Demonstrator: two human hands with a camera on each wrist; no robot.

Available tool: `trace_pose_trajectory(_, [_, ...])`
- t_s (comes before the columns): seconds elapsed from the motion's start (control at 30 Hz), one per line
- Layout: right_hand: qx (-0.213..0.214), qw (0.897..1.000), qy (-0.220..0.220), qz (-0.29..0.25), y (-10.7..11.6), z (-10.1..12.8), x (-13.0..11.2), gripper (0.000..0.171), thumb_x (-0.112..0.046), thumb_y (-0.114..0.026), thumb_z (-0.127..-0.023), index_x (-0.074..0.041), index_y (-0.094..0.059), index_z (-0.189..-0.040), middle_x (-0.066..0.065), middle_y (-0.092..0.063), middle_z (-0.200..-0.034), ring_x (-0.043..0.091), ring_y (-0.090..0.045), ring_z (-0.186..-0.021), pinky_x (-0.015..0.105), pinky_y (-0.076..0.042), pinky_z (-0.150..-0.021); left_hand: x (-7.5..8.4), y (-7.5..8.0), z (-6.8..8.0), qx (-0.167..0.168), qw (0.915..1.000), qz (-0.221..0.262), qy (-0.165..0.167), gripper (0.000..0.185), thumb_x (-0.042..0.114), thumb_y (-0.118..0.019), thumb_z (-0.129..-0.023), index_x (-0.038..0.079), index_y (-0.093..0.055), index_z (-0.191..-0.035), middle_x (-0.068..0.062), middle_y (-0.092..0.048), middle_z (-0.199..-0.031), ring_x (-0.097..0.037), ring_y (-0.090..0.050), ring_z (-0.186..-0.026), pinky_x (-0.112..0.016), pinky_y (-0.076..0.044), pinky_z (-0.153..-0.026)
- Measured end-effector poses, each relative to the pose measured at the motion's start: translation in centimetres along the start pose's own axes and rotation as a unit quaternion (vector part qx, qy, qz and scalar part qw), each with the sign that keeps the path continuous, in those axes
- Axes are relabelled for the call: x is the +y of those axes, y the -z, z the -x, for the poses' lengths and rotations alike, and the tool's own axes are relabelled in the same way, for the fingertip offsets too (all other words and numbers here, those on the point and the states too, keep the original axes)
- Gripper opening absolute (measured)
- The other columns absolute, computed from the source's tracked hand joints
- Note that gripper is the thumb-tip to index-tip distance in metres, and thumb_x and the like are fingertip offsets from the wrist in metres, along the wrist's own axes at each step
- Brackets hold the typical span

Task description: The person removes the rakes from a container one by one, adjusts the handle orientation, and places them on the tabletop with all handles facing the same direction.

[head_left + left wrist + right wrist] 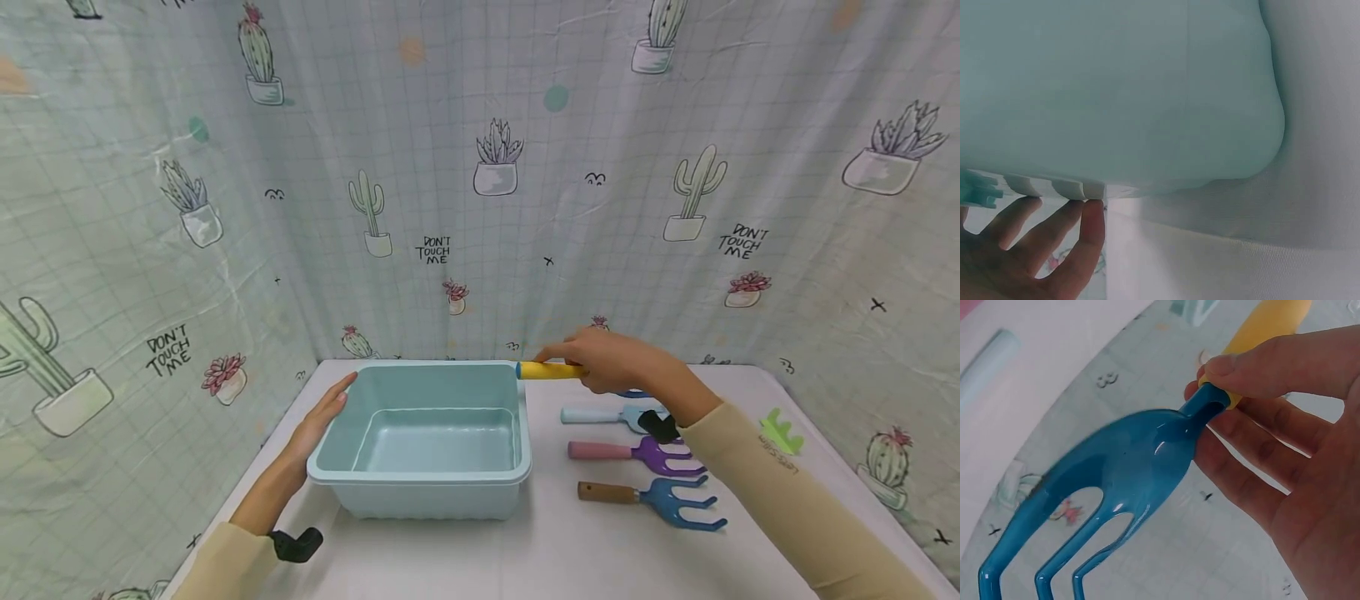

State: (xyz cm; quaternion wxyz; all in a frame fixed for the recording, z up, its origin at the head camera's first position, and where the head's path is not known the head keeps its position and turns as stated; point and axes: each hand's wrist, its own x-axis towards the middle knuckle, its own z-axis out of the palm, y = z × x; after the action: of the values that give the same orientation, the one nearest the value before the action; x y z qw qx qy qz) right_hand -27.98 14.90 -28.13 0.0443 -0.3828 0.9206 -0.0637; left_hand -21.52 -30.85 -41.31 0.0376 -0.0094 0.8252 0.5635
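Observation:
A pale blue plastic basin stands on the white table. My left hand lies along its left side, fingers extended; in the left wrist view its fingertips touch the basin under the rim. Past the basin's far right corner, my right hand grips a hand rake by its yellow handle. Thumb and fingers pinch the handle near the neck in the right wrist view, where the rake's blue three-tined head is plain. That head is mostly hidden behind the hand in the head view.
To the basin's right lie a light blue hand tool, a purple hand rake with a pink handle and a blue hand rake with a wooden handle. A green toothed piece lies farther right. A cactus-print curtain surrounds the table.

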Motion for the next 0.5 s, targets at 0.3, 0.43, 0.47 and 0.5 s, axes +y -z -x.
trace_pose_trajectory(0.3, [0.013, 1.0, -0.008, -0.006, -2.0, 3.2, 4.3, 0.057, 0.007, -0.065, -0.091, -0.026, -0.068, -0.136, 0.001, -0.072, -0.105, 0.014, -0.059, -0.085, 0.033, -0.06, -0.081, 0.1, 0.0, 0.1, 0.007, 0.9999, -0.012, 0.004, 0.062, 0.058, -0.023, -0.109, 0.037, -0.012, -0.167, -0.002, -0.006, -0.177, -0.04, -0.007, -0.162, -0.068, -0.014, -0.125])
trace_pose_trajectory(0.43, [0.01, 0.999, -0.025, -0.018, -2.6, 5.1, 6.2, 0.056, 0.006, -0.066, -0.09, -0.024, -0.068, -0.136, 0.002, -0.073, -0.107, 0.014, -0.061, -0.087, 0.036, -0.061, -0.082, 0.2, 0.0, 0.2, 0.007, 0.9999, -0.01, 0.005, 0.063, 0.058, -0.023, -0.109, 0.037, -0.011, -0.167, -0.002, -0.006, -0.177, -0.04, -0.008, -0.162, -0.067, -0.016, -0.125])
trace_pose_trajectory(0.47, [0.008, 0.999, -0.032, -0.02, -2.8, 5.6, 6.7, 0.056, 0.006, -0.067, -0.089, -0.024, -0.067, -0.136, 0.002, -0.073, -0.108, 0.013, -0.061, -0.087, 0.037, -0.061, -0.082, 0.2, 0.0, 0.3, 0.006, 0.9999, -0.008, 0.004, 0.062, 0.058, -0.023, -0.109, 0.037, -0.011, -0.167, -0.003, -0.006, -0.177, -0.04, -0.009, -0.162, -0.067, -0.017, -0.125])
trace_pose_trajectory(0.5, [0.005, 0.999, -0.039, -0.023, -2.9, 6.1, 7.1, 0.056, 0.006, -0.067, -0.088, -0.023, -0.067, -0.136, 0.002, -0.073, -0.108, 0.013, -0.061, -0.087, 0.037, -0.061, -0.082, 0.2, 0.0, 0.3, 0.006, 0.9999, -0.007, 0.004, 0.062, 0.058, -0.024, -0.109, 0.037, -0.011, -0.167, -0.003, -0.006, -0.177, -0.041, -0.01, -0.162, -0.067, -0.018, -0.124])
